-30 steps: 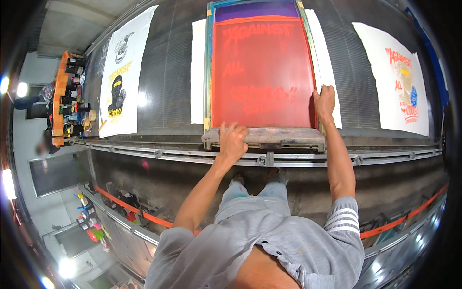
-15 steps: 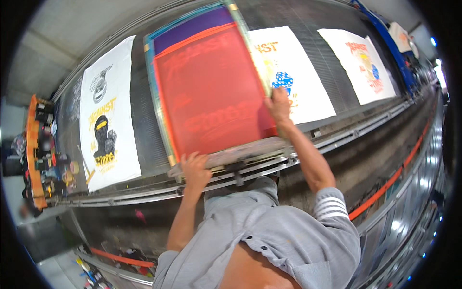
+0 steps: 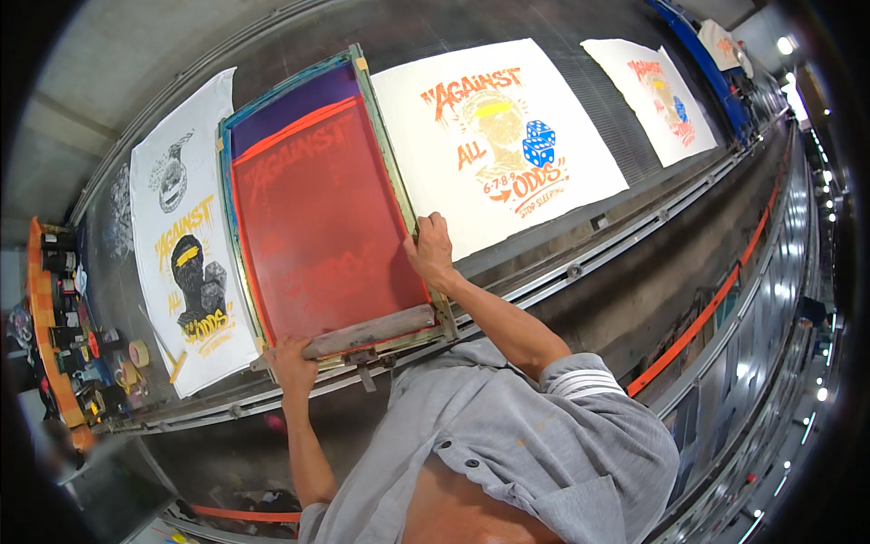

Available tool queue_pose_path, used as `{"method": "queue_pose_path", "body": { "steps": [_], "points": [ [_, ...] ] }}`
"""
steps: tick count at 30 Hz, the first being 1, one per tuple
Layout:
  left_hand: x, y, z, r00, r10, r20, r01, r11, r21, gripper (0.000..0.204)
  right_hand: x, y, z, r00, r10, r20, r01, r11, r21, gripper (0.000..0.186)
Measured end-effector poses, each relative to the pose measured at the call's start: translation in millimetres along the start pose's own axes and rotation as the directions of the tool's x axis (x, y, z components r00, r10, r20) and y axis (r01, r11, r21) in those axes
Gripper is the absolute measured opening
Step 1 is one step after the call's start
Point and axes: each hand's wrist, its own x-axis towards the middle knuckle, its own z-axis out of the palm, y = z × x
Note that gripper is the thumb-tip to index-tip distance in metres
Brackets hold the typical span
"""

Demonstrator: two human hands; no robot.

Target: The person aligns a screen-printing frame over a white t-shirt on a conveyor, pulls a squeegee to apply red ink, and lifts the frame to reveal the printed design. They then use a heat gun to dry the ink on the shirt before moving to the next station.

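Note:
A screen-printing frame (image 3: 381,145) with red ink over its mesh (image 3: 313,213) lies at a slant on the long dark table (image 3: 584,104). Along its near end rests a grey, ink-stained squeegee (image 3: 372,333). My left hand (image 3: 293,363) is closed round the frame's near left corner, beside the squeegee's end. On the right side rail, toward the near end, my right hand (image 3: 431,249) grips the frame. Right of it, a white cloth sheet (image 3: 584,163) shows an orange, tan and blue print with dice. Another white sheet (image 3: 149,199), printed in black and yellow, lies to the left.
Farther right lies a third printed sheet (image 3: 662,100), near a blue beam (image 3: 702,68). A metal rail (image 3: 535,288) follows the table's near edge, close to my body. At far left an orange shelf (image 3: 54,335) stands by several pots and a tape roll (image 3: 138,354).
Both my hands have moved the frame left, with the squeegee on it. The dice print, partly covered before, now shows whole to the right of the frame.

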Motion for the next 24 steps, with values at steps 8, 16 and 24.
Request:
{"method": "queue_pose_path", "body": {
  "steps": [8,16,24],
  "points": [
    [3.8,46.4,23.9,0.997,0.056,0.049,-0.061,0.992,0.106,0.043,-6.7,33.1,-6.9,0.99,-0.007,0.14,-0.019,0.983,0.184,0.035],
    [17.6,106.1,10.0,0.957,-0.245,0.153,0.176,0.915,0.362,0.048,-24.0,146.4,-142.4,0.988,-0.038,0.148,0.015,0.988,0.155,0.036],
    [12.7,168.4,33.5,0.941,-0.238,0.241,0.136,0.916,0.377,0.061,-1.8,378.7,-319.0,0.933,0.233,-0.276,-0.335,0.843,-0.42,0.03]
  ]
}}
